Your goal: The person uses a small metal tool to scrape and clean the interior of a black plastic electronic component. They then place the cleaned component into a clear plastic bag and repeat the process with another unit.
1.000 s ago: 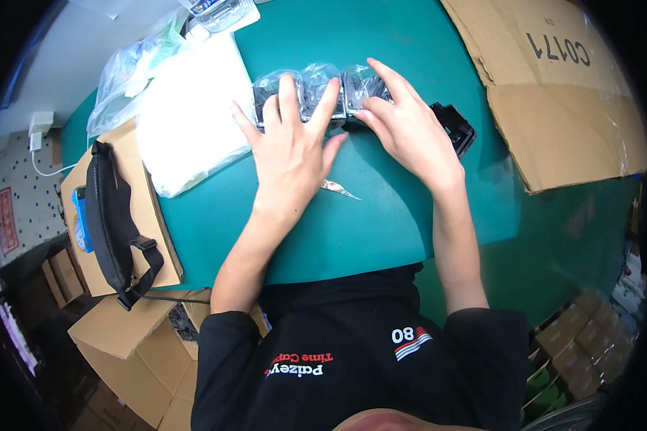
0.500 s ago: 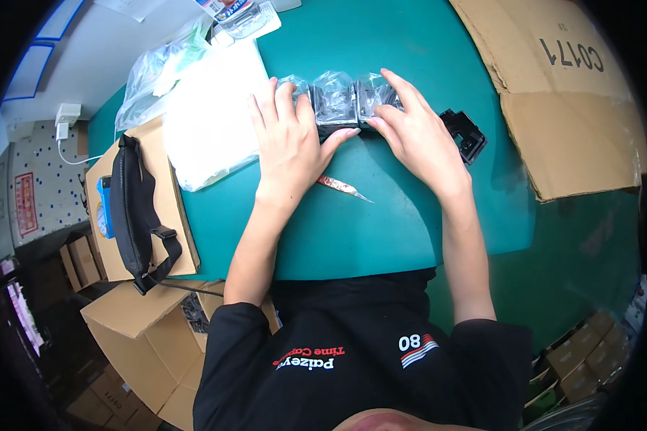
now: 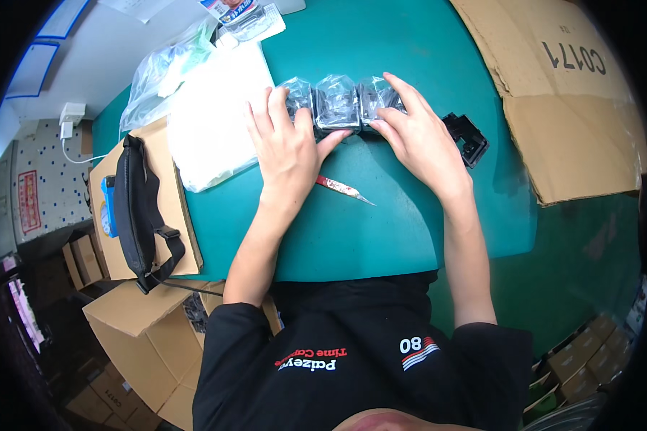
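In the head view, three black parts in clear plastic [image 3: 337, 104] stand in a row on the green tabletop [image 3: 370, 241], right of the white bag [image 3: 214, 126]. The left hand [image 3: 289, 149], beside that bag, places slightly spread fingers at the leftmost part, thumb apart at the middle one; the right hand [image 3: 425, 144], farther right of the bag, spans the rightmost part, thumb and fingers apart, though whether either hand clamps cannot be told. Pointed tweezers [image 3: 345, 189] lie right of the bag's lower end, a black frame [image 3: 467, 139] well to its right.

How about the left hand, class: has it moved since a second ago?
Yes: against the pointed tool, the left hand drew its fingers back and leftward.
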The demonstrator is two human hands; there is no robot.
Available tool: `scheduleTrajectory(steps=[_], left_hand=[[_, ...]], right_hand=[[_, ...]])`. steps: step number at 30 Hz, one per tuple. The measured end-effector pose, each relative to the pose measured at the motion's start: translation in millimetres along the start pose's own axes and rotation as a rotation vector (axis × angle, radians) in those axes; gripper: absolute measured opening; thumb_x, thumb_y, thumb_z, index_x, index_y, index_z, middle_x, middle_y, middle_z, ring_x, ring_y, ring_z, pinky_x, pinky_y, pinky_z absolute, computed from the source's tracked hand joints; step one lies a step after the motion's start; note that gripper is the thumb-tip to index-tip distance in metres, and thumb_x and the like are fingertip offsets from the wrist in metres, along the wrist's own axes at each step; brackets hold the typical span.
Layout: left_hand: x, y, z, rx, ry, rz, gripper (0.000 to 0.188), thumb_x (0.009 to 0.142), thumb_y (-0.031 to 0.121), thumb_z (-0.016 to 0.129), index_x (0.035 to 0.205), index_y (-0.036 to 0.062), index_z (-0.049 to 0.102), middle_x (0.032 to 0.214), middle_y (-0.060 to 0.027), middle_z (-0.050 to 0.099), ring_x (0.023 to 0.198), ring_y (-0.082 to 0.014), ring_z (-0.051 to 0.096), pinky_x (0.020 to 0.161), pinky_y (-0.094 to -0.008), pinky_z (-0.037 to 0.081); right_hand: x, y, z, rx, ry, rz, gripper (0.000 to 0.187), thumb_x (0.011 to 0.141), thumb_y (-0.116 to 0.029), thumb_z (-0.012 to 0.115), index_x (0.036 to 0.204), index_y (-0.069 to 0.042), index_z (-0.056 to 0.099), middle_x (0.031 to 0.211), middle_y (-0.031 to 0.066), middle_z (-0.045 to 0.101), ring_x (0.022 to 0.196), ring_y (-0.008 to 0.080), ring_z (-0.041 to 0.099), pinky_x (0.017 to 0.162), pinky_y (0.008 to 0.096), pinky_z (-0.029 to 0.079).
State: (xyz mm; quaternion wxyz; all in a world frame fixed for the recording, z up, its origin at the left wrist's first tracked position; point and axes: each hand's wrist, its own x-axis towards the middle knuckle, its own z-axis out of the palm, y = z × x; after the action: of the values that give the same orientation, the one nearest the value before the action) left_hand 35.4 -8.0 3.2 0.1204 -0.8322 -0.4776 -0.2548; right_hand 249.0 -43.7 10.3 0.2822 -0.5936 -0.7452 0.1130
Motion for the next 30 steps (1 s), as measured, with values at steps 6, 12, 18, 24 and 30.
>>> scheduleTrajectory(steps=[6,12,18,24,30], left_hand=[[3,-24,26,-0.071,-0.085,0.098,0.069,0.067,0.054,0.084,0.097,-0.0031,0.059,0.12,-0.0225,0.061,0.125,-0.0391,0.053,0.113,-0.0575,0.037],[6,-6,1,-0.024,-0.077,0.014,0.084,0.069,0.052,0.084,0.131,0.003,0.057,0.126,-0.02,0.056,0.12,-0.0366,0.055,0.11,-0.0555,0.04],[-4,25,-10,-0.184,-0.161,0.061,0.086,0.07,0.049,0.085,0.148,0.0283,0.052,0.128,-0.0153,0.054,0.102,-0.034,0.056,0.088,-0.047,0.045],[3,36,20,-0.095,-0.157,0.071,0.048,0.074,0.04,0.082,0.118,0.0297,0.066,0.101,-0.0034,0.063,0.091,-0.0331,0.059,0.076,-0.0486,0.043],[5,37,41,-0.153,0.047,0.005,0.02,0.078,0.033,0.075,0.097,0.0267,0.071,0.091,-0.006,0.065,0.088,-0.0344,0.059,0.074,-0.0513,0.045]], right_hand=[[0,-1,1,0.014,0.006,0.005,0.027,0.095,-0.024,0.07,0.095,0.003,0.072,0.145,0.0232,0.052,0.133,0.0355,0.054,0.104,0.0451,0.051],[0,1,1,0.001,0.004,0.004,0.026,0.095,-0.024,0.07,0.095,0.002,0.073,0.145,0.0232,0.052,0.133,0.0351,0.054,0.103,0.0449,0.051],[-2,1,-2,0.02,-0.005,0.011,0.026,0.095,-0.023,0.069,0.096,0.003,0.072,0.146,0.024,0.051,0.133,0.0357,0.053,0.102,0.0447,0.052],[-1,-4,0,-0.039,-0.012,0.012,0.024,0.096,-0.017,0.065,0.103,0.005,0.071,0.146,0.0264,0.05,0.135,0.0393,0.05,0.107,0.0458,0.048],[3,-5,3,-0.057,0.175,-0.072,0.028,0.095,-0.013,0.064,0.116,0.005,0.069,0.144,0.0264,0.052,0.134,0.0422,0.051,0.113,0.0474,0.04]])
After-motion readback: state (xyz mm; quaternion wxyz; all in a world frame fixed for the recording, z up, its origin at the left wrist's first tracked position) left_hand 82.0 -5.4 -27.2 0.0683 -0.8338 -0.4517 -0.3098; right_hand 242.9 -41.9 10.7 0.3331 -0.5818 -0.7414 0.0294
